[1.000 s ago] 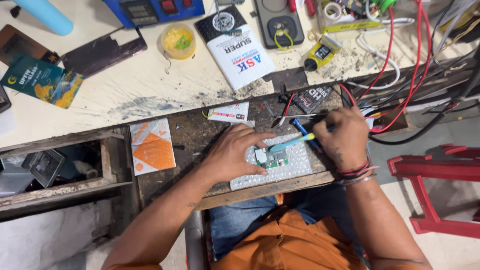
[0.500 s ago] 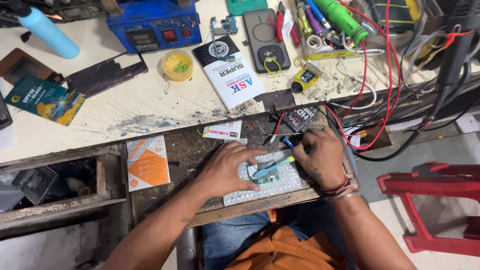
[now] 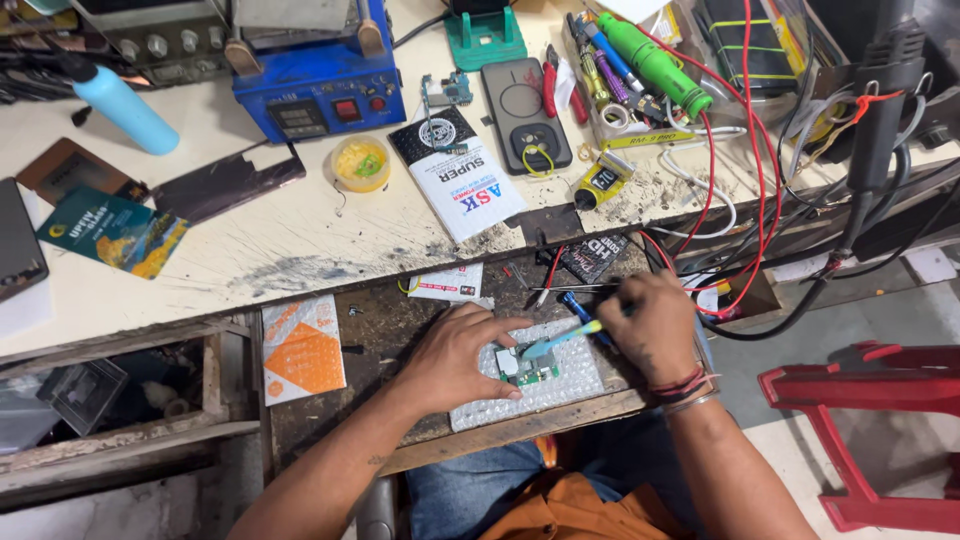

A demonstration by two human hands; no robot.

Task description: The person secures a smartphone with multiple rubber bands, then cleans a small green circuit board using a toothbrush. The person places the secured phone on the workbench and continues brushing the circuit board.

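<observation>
A scarred, pale bench top (image 3: 250, 250) fills the upper view, crowded with gear: a blue machine (image 3: 315, 75) at the back, a light blue bottle (image 3: 125, 105) to its left, a small yellow tub (image 3: 361, 163), a white booklet (image 3: 462, 180), a dark phone case (image 3: 525, 115) and a green marker (image 3: 655, 62) among tools. Red wires (image 3: 745, 150) loop down the right side, and a black cable (image 3: 860, 190) hangs past them. Below the top sits a darker wooden ledge (image 3: 400, 330) with an orange-and-white packet (image 3: 302, 347) lying on it. A red stool (image 3: 880, 400) stands on the floor at the right.

Down on the ledge lies a sheet of bubble wrap (image 3: 560, 390), and on it a small green circuit board (image 3: 530, 367). The left hand (image 3: 455, 360) comes in from lower left, palm down, fingers spread flat over the wrap, fingertips pressing on the board's left edge to pin it. The right hand (image 3: 655, 335) arches over from the right, wrist banded with threads, fingers pinched shut round a light blue tool (image 3: 560, 338). That tool slants down to the left, its tip meeting the board's top. A darker blue tool (image 3: 580, 310) lies just beside it, under the right hand.
</observation>
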